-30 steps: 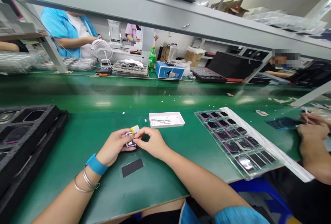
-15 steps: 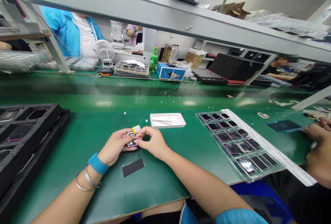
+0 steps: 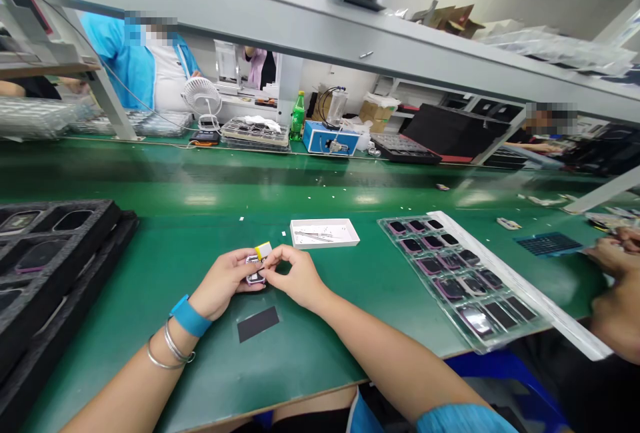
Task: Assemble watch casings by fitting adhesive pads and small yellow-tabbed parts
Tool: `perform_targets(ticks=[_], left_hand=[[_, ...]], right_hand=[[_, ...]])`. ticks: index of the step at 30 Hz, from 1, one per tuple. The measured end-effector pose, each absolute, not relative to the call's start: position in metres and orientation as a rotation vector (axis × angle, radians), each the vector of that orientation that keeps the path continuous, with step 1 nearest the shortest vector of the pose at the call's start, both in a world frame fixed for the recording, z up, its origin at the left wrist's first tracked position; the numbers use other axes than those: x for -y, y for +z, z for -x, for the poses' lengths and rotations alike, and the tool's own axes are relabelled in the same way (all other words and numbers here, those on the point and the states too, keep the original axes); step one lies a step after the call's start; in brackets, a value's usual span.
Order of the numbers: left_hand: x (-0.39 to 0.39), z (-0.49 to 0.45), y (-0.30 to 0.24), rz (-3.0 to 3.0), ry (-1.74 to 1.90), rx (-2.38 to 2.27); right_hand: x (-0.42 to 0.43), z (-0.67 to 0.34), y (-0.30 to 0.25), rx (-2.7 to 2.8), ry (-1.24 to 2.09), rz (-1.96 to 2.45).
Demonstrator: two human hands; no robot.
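My left hand (image 3: 227, 280) is closed around a small electronic device (image 3: 255, 278) with its inside exposed, held above the green table. A silver battery pouch with yellow tape (image 3: 263, 250) sticks up at the far side of the device. Thumb and index finger of my right hand (image 3: 293, 276) pinch at the device's right side, on a small dark piece too tiny to name. Below the hands lies a dark rectangular sheet (image 3: 259, 324). Just beyond them is a white shallow box (image 3: 345, 241) with tweezers (image 3: 320, 236) and small bits in it.
A clear tray (image 3: 453, 310) of watch-like dark parts lies to the right, beside a long white strip (image 3: 530, 293). Black foam trays (image 3: 107, 246) stand at the left. A co-worker's hands (image 3: 617, 260) are at the right edge. A grey shelf beam (image 3: 320, 40) crosses overhead.
My hands and the device stay almost still. Across the table, the person in blue has shifted slightly, and the person in pink behind has moved.
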State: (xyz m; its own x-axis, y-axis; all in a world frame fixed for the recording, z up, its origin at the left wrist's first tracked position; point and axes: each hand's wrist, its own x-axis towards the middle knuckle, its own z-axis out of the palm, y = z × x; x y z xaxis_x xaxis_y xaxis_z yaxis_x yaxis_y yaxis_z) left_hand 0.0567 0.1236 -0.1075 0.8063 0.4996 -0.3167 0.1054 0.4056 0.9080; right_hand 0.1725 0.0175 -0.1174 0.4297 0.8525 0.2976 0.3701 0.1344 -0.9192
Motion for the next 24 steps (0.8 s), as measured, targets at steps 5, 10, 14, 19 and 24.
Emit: perform_targets(ticks=[5,10,14,19,24], left_hand=[[-0.124,-0.058,-0.107,-1.135,0.283,-0.623],[-0.122,-0.059,-0.107,-1.126,0.303,-0.620],[-0.122,-0.058,-0.108,-1.109,0.344,-0.635],[-0.122,-0.059,-0.106,-1.119,0.323,-0.655],[-0.121,-0.058,-0.103,-1.158,0.278,-0.634]], right_hand=[[-0.018,-0.172,-0.118,1.212,0.433,1.523],[-0.017,-0.168,-0.117,1.299,0.267,1.618],[-0.017,-0.166,-0.117,1.397,0.072,1.660],[-0.022,-0.177,-0.122,1.109,0.331,1.638],[-0.028,-0.184,-0.128,0.951,0.670,1.456]])
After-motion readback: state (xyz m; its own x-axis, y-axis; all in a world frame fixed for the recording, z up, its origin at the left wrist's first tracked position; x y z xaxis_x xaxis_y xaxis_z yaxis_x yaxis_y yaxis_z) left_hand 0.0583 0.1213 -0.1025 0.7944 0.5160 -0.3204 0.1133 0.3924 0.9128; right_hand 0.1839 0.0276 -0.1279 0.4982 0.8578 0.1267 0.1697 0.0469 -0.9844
